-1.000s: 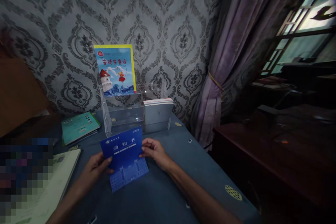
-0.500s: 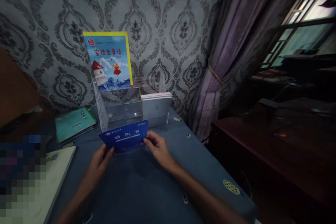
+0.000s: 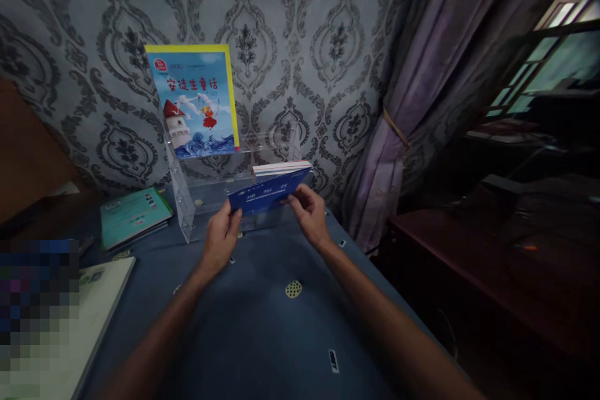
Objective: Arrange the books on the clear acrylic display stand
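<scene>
Both hands hold a blue booklet (image 3: 267, 194) with white lettering, tilted up at its right end. My left hand (image 3: 221, 234) pinches its lower left corner, thumb on the front cover. My right hand (image 3: 309, 212) grips the lower right edge between thumb and fingers. Just behind the booklet stands a clear acrylic book rack (image 3: 182, 200). A stack of thin books (image 3: 281, 167) sits at the rack's lower right, mostly hidden by the booklet. On the rack's upper left stands a picture book (image 3: 197, 103) with a blue and yellow cover.
Green books (image 3: 135, 215) lie left of the rack. A pale book (image 3: 105, 300) lies at the left front, partly under a blurred-out patch. The blue-covered table (image 3: 262, 337) ends at the right, beside a purple curtain (image 3: 379, 156) and a dark red table (image 3: 469, 250).
Both hands have carried the blue booklet right and away from me, up to the front of the thin book stack. Its right end is tilted higher. The view has shifted slightly.
</scene>
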Motion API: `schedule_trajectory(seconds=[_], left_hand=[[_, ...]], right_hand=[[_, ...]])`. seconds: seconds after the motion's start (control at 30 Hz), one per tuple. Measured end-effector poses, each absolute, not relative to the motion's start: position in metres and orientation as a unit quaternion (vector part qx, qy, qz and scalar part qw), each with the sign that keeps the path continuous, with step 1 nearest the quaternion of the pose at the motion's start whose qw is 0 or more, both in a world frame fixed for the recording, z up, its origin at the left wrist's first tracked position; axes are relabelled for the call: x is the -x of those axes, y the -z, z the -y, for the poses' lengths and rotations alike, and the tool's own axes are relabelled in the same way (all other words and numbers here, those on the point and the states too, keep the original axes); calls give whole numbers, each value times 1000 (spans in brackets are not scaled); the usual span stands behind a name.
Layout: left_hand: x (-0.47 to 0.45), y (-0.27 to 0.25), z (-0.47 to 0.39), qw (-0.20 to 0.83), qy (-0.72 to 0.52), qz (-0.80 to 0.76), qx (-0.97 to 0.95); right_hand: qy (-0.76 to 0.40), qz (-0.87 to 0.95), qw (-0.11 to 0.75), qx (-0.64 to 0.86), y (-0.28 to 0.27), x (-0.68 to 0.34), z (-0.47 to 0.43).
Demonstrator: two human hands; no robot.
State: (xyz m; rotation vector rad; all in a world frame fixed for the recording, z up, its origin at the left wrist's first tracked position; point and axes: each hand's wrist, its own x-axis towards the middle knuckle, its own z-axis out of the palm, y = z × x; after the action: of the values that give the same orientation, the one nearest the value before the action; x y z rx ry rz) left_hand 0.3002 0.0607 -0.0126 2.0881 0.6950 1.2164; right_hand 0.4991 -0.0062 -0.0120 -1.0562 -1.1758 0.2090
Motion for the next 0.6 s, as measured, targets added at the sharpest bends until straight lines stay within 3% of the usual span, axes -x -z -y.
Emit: schedule_trajectory(seconds=[0.27, 0.6], left_hand=[[-341, 28, -70, 304, -529, -218, -762], [-357, 32, -73, 259, -531, -203, -781]], right_hand=[[-45, 538, 682, 494, 15, -530, 6], [-5, 533, 671, 515, 25, -552, 8]])
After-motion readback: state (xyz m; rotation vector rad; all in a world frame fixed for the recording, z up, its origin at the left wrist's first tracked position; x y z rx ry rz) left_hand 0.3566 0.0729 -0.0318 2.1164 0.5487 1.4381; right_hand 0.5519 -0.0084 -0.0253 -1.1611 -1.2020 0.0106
